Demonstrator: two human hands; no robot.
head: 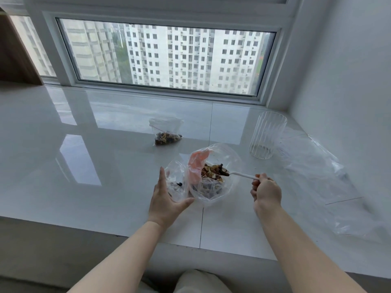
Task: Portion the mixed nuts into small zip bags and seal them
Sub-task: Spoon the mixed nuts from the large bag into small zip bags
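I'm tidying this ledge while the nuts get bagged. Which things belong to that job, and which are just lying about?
In the job:
big nut bag
spoon, gripped by right hand
small bag, steadied by left hand
filled bag

Lying about:
ribbed glass
loose plastic sheet

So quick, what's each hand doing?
Left hand: open, fingers straight, steadying the small zip bag.
Right hand: holding the white spoon.
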